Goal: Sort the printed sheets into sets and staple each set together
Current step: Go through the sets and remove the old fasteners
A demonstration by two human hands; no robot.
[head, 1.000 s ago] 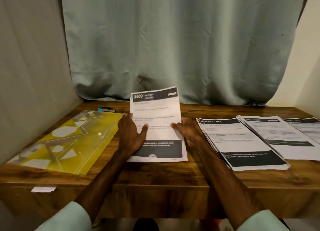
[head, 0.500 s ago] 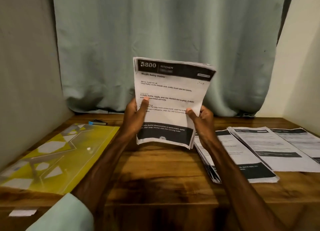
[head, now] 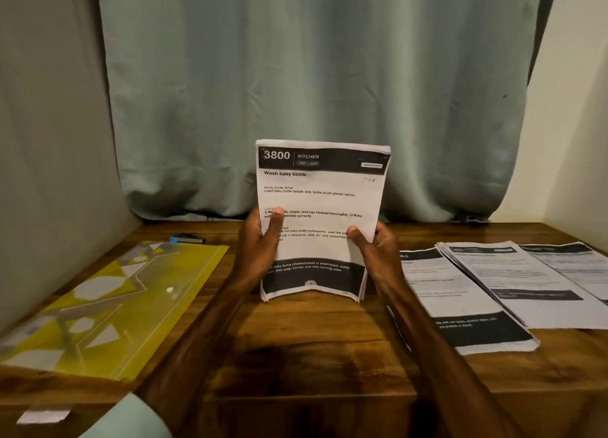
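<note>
- Both our hands are closed on one bundle: our left hand (head: pixel 260 243) grips the left edge of the sheaf of printed sheets (head: pixel 319 204), thumb laid across the front. Our right hand (head: pixel 375 253) pinches the right edge the same way.
- We hold the sheaf upright over the middle of the table (head: pixel 296 339), top page headed "3800 KITCHEN"; we cannot tell whether its lower edge touches the wood.
- Toward the right edge lie three overlapping piles: the near pile (head: pixel 460 306), partly hidden by our right forearm, the middle pile (head: pixel 513 283) and the far pile (head: pixel 572 263).
- Along the left edge a yellow folder (head: pixel 108 306) lies flat, with a stapler (head: pixel 187 238) just beyond its far end.
- At the front-left corner sits a white strip (head: pixel 42 416).
- Dark wood carries everything; a grey-green curtain (head: pixel 312 75) hangs behind, between a grey wall (head: pixel 49 141) and a cream wall (head: pixel 575 108).
</note>
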